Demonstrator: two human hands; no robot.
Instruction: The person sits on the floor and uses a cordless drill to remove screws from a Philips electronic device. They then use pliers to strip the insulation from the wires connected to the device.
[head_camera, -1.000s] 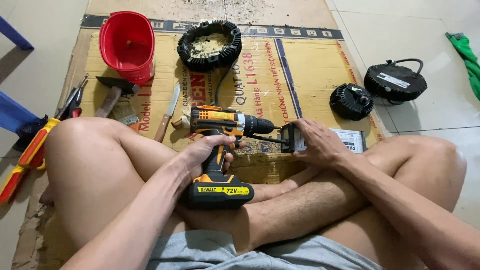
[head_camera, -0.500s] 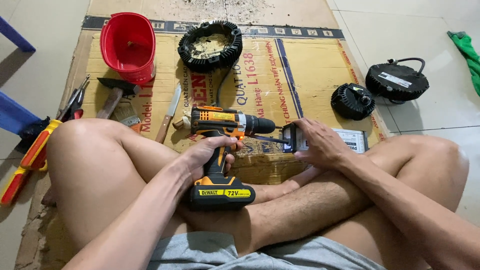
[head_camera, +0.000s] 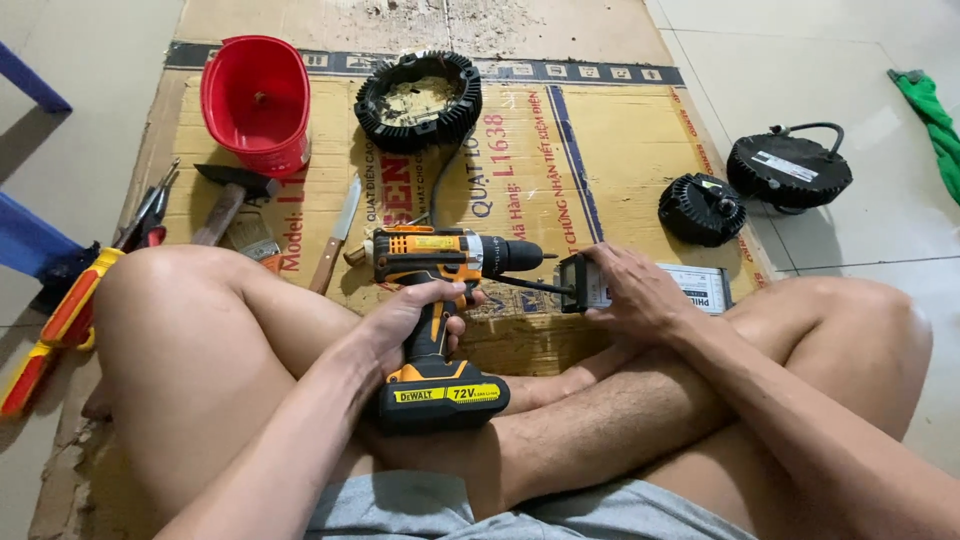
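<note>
I sit cross-legged on flattened cardboard (head_camera: 600, 150). My left hand (head_camera: 410, 315) grips the handle of a yellow and black cordless drill (head_camera: 440, 265) lying level above my shins, chuck pointing right. Its thin bit touches the left face of a small grey and white box-shaped electrical part (head_camera: 590, 285). My right hand (head_camera: 635, 290) clasps that part from the right and holds it upright on the cardboard. The drill's black battery base (head_camera: 440, 400) rests near my crossed ankles.
A red plastic bucket (head_camera: 255, 100) and a black round finned housing (head_camera: 420, 100) lie at the back of the cardboard. A hammer (head_camera: 225, 200), knife (head_camera: 335, 235), brush and pliers (head_camera: 150, 215) lie left. Two black round housings (head_camera: 790, 170) (head_camera: 700, 208) sit right on tiles.
The drill bit has stayed against the small part held by my right hand. Both hands kept their grips, shifting only slightly.
</note>
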